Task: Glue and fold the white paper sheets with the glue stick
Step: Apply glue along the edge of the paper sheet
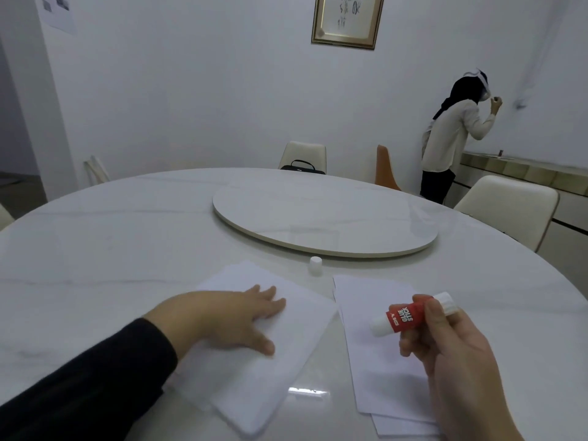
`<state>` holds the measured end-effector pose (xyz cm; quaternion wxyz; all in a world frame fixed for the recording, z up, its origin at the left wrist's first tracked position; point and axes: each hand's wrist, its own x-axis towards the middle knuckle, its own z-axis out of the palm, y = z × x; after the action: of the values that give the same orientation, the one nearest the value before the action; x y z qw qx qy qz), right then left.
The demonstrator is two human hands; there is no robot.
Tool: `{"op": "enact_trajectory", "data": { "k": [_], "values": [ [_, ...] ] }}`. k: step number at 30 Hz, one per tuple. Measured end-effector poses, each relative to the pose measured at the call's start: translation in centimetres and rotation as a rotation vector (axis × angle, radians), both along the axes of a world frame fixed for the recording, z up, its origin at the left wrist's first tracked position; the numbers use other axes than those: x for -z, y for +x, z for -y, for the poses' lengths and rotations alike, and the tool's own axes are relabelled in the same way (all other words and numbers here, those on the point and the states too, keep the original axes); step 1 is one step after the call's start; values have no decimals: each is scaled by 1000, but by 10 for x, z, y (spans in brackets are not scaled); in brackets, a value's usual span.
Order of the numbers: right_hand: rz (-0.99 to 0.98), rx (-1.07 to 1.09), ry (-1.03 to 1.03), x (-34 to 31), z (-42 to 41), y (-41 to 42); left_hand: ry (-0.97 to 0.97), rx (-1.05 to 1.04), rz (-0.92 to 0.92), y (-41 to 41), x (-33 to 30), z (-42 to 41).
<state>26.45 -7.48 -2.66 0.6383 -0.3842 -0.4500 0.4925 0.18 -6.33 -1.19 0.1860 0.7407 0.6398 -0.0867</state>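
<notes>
Your left hand (235,319) lies flat, fingers spread, on the folded white paper sheet (254,361). Your right hand (451,351) is clamped on the red-and-white glue stick (410,316), over the loose white sheets (375,354) beneath it.

You see a round table (127,237) with a turntable (324,218), chairs (304,154) behind, a framed picture (346,20) and a person (451,138) standing at the wall.

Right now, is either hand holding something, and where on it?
The right hand grips the red-and-white glue stick around its red middle. The left hand holds nothing; it presses flat on the folded white paper.
</notes>
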Motion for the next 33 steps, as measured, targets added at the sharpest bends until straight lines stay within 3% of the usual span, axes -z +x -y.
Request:
{"op": "enact_trajectory", "data": {
  "k": [2,4,7,11,14,17,21,26,33],
  "values": [
    [-21,-6,-16,-5,4,-2,-4,50,118,-7,-7,-1],
    [-28,-11,-41,-12,4,-2,163,-42,245,-3,-1,-4],
    [15,-6,-22,-31,-3,-10,354,-136,182,15,15,-6],
    [184,-116,42,-54,-28,-36,246,-68,58,13,30,-8],
    [327,-158,68,-55,-51,-59,126,-24,82,-3,26,-11],
    [327,-146,36,-43,-68,-74,66,-15,103,-12,19,-13],
    [347,-168,30,-24,-74,-91,153,-78,255,-9,26,-10],
    [522,-200,52,-14,-83,-99,220,7,89,-2,30,-6],
    [753,-224,111,-5,-87,-103,182,6,59,1,25,-5]
  ]
}}
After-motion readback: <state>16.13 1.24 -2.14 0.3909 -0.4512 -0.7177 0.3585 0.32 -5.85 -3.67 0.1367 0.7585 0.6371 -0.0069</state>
